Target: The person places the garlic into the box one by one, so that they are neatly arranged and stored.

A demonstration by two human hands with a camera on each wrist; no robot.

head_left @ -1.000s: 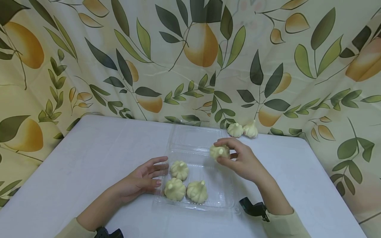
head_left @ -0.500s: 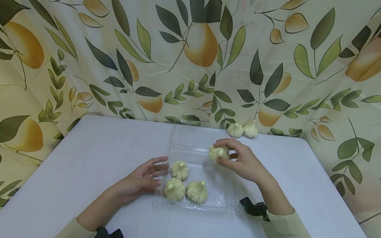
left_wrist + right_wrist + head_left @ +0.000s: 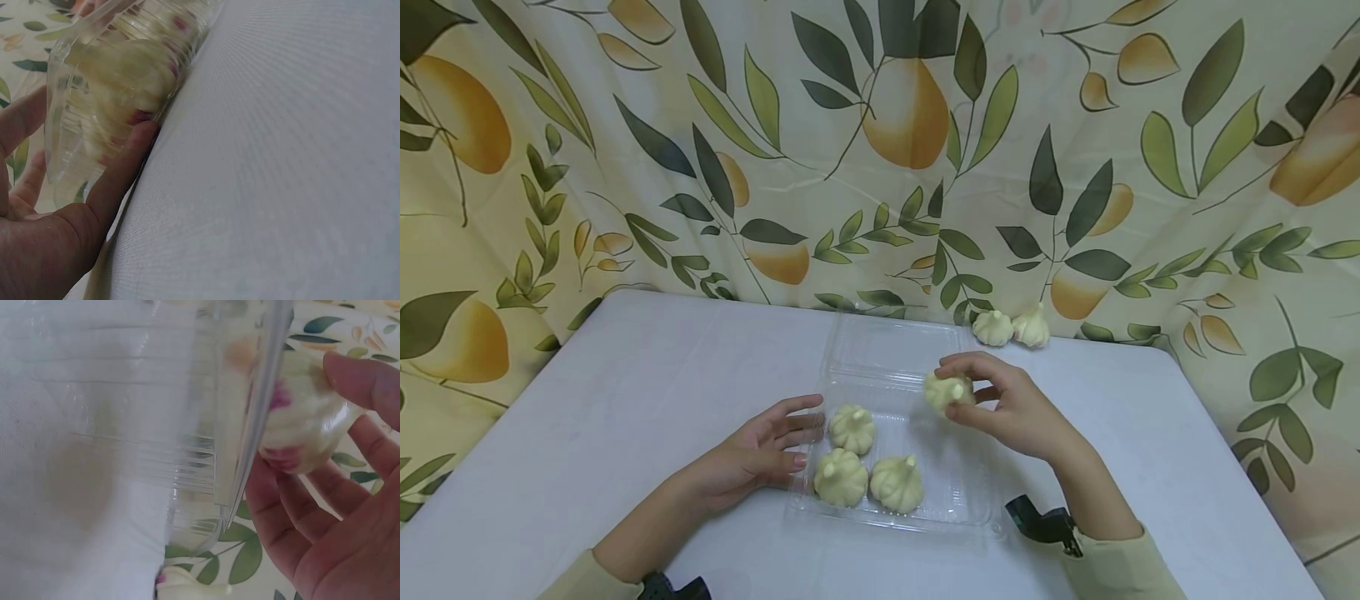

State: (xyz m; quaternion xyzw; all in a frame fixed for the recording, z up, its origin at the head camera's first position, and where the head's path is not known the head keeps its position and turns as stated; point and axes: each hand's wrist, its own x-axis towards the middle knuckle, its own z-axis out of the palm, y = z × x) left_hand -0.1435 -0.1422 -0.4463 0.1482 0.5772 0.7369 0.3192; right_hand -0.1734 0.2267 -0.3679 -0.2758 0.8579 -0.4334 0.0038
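My right hand [image 3: 1011,408] pinches a pale garlic bulb [image 3: 945,393] between thumb and fingers, above the back right of a clear plastic box [image 3: 955,500]. Purple-pink marks show on the underside of this garlic bulb [image 3: 306,419] in the right wrist view. Inside the box, three more bulbs sit at the left: a rear garlic bulb [image 3: 852,429], a front left garlic bulb [image 3: 841,477] and a front middle garlic bulb [image 3: 897,484]. My left hand [image 3: 760,450] touches the box's left wall with spread, fairly straight fingers. In the left wrist view its thumb [image 3: 122,169] lies along the box's lower side.
The box's lid [image 3: 895,346] lies folded back toward the table's far edge. Two garlic bulbs, a left one [image 3: 993,328] and a right one [image 3: 1032,327], rest at that edge behind my right hand. A fruit-patterned curtain [image 3: 880,167] hangs behind the white table [image 3: 647,375].
My right hand has shifted the held garlic bulb slightly left and down over the box. The left hand, the box and the other bulbs have not moved.
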